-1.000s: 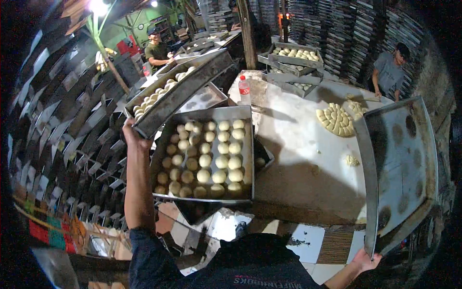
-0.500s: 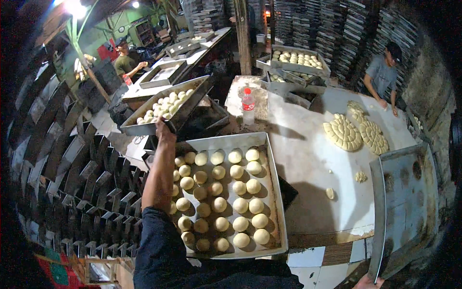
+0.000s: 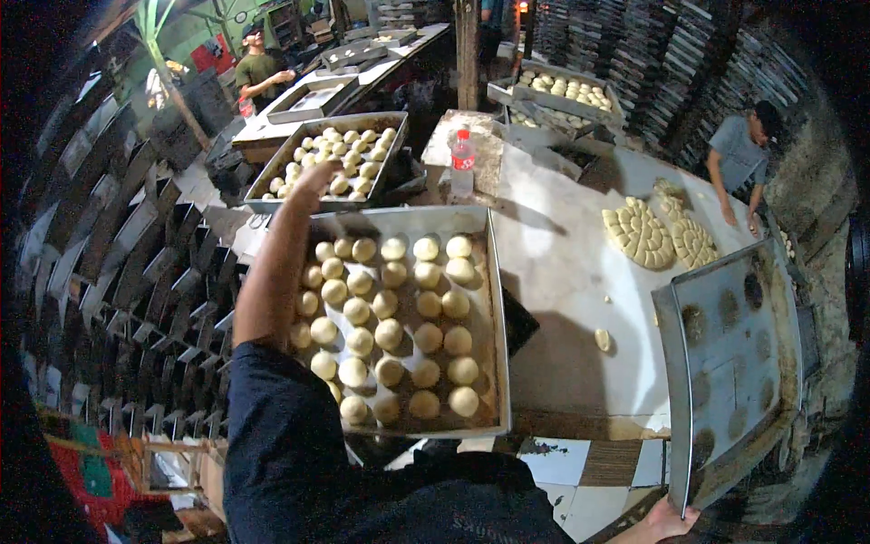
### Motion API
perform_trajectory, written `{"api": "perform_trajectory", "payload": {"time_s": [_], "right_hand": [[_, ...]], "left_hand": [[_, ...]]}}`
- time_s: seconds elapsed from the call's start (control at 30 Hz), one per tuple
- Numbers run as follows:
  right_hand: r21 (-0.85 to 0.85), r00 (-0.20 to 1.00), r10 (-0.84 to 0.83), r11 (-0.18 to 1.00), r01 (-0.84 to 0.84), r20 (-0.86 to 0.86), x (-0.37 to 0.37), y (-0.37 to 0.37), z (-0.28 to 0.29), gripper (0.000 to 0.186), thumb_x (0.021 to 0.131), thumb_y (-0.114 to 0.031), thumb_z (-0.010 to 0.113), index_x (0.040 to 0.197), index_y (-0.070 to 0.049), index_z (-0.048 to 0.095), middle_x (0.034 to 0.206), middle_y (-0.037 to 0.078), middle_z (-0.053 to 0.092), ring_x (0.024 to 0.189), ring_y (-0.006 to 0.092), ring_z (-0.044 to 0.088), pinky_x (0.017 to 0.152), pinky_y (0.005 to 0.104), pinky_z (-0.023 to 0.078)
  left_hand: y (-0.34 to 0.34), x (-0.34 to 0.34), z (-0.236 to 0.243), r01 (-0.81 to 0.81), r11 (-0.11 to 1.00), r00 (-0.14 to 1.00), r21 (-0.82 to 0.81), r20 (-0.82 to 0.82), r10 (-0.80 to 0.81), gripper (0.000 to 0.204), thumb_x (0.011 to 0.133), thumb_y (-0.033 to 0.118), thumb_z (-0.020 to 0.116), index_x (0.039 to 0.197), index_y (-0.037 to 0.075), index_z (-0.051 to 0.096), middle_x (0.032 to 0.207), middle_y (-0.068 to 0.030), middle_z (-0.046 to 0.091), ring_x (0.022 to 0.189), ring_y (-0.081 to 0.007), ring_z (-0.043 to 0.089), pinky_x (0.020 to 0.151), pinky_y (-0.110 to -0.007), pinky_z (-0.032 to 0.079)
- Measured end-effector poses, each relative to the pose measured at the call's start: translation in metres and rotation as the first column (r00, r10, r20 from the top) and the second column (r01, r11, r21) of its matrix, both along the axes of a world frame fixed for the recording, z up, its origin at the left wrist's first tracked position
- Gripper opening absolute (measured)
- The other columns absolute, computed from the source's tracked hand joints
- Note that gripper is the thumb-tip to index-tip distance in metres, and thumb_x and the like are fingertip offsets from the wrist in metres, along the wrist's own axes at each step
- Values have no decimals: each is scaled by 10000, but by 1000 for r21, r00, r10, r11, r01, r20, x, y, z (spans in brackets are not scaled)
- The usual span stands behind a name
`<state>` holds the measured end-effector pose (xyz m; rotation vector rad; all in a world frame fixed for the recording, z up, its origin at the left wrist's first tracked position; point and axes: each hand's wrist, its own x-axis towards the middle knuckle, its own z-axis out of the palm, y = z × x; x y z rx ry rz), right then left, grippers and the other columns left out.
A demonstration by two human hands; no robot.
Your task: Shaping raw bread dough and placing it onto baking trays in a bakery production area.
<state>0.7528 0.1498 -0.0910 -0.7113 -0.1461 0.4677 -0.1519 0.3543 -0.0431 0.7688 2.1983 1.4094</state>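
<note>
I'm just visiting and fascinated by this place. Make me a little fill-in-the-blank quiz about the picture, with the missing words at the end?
1. The person's ____ hand holds the tilted tray.
2. The other hand appears over a farther tray, where the dough is shaped into ____.
3. The clear bottle has a ____ cap.
4. The olive-shirted co-worker is toward the ____ side of the picture.

Missing words: right; balls; red; left.

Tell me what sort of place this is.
Likely a bakery workroom: metal trays hold round dough balls, cut dough lies on the pale table, and what look like stacked trays stand behind.
</note>
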Motion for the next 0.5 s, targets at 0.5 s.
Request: {"api": "perform_trajectory", "payload": {"time_s": [0.5], "right_hand": [[74, 881, 443, 897, -436, -165, 107, 83, -63, 490, 581, -104, 552, 1051, 34, 554, 1055, 179, 589, 980, 350, 559, 933, 475, 454]], "left_hand": [[-416, 216, 6, -203, 974, 720, -104, 658, 220, 599, 743, 402, 620, 1239, 92, 494, 1188, -117, 569, 982, -287, 602, 784, -465, 533]]}}
